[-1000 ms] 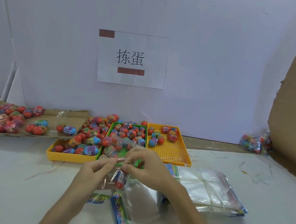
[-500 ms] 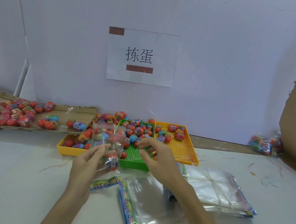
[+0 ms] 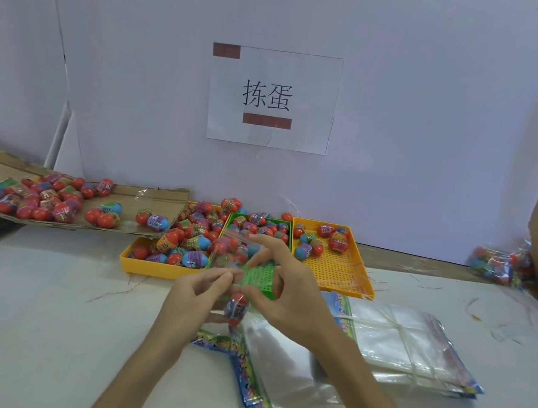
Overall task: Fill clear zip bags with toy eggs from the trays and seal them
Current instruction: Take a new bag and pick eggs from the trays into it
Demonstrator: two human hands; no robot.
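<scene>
Holding a clear zip bag (image 3: 230, 257) upright between both hands, just above the near edge of the green tray (image 3: 262, 274). Pinching the bag's left side with the left hand (image 3: 197, 299), thumb and curled fingers closing on the plastic. Gripping the upper edge, by the red zip line, with the right hand (image 3: 292, 291), fingers bent and thumb tucked below. Carrying several eggs inside the bag, with one red-and-blue egg (image 3: 236, 306) sagging at the bottom between the two palms.

Working in front of three trays standing side by side on the white table (image 3: 37, 313). Facing loose toy eggs (image 3: 191, 242) heaped in the left yellow tray (image 3: 156, 270), more at the far end of the green one, and a few in the right yellow tray (image 3: 336, 273). Looking past these to further eggs scattered over a cardboard sheet (image 3: 160, 195) on the left.

Reaching over a loose empty bag (image 3: 283, 353) lying flat under the right wrist, beside a tied bundle of empty bags (image 3: 405, 342). Seeing a filled bag (image 3: 498, 265) far right by the wall, and a paper sign (image 3: 271, 98) taped above the trays.
</scene>
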